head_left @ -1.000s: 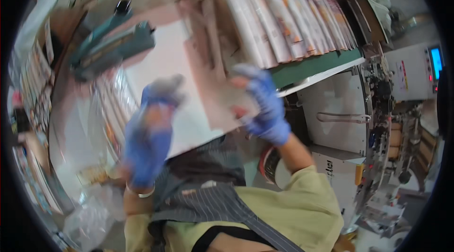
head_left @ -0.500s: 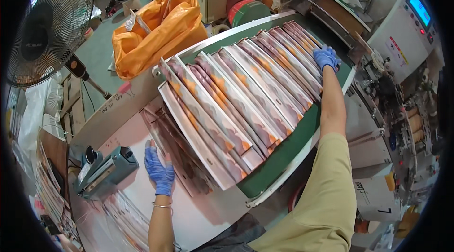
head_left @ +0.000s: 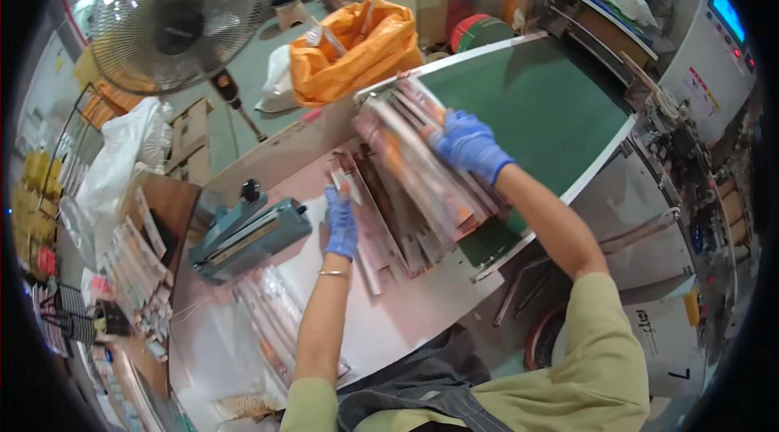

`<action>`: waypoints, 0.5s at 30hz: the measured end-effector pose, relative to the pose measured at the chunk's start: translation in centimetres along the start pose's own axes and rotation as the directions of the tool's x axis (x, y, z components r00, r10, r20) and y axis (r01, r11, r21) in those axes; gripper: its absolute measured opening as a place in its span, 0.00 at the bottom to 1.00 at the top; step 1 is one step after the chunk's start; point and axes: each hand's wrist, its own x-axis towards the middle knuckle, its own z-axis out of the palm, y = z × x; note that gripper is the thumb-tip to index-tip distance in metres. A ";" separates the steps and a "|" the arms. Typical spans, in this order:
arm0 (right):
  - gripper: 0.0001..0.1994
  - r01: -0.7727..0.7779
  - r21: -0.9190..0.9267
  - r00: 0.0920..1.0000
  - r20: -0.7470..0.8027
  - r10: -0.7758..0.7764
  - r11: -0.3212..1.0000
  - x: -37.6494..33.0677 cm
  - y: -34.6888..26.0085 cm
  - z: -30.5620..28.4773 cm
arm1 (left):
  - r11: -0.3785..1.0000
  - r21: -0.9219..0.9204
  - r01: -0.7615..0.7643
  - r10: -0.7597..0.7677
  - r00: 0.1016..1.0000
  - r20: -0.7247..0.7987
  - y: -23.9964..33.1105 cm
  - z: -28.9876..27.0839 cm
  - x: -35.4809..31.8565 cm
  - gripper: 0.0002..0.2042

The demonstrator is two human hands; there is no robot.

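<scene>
Both my hands wear blue gloves. Long, narrow printed cardboard strips, in white, mauve and orange, stand packed together across the left end of the green conveyor belt. They lean over onto the white table and are partly blurred. My right hand presses against the right side of this bunch, fingers stretched out rather than wrapped round it. On the white table, my left hand stands upright along the leftmost strips, with its fingers extended. Whether its thumb touches them, I cannot tell.
A blue-grey bench sealer sits on the white table, left of my left hand. Clear plastic sleeves lie in front of it. Beyond stand a fan and an orange sack. A machine with a lit screen is at right.
The spread row of strips has been swept left along the belt and squeezed into a bunch, my right hand moving with it. My left hand remains beside the strips. The view has shifted.
</scene>
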 end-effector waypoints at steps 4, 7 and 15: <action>0.36 0.089 0.086 0.996 -0.023 -0.087 0.992 -3.5 -7.7 2.7 | 0.968 0.084 -0.238 0.252 0.911 -0.325 0.7 3.8 -0.8 0.48; 0.38 -0.039 0.036 0.995 0.092 0.035 0.999 -4.1 -11.2 7.4 | 0.860 0.509 0.028 0.198 0.903 -0.383 -1.9 -1.3 0.2 0.55; 0.40 -0.421 0.636 0.903 0.359 0.235 0.647 -5.0 -9.9 17.7 | 0.979 0.206 0.006 0.064 0.941 -0.331 2.0 0.6 -6.1 0.51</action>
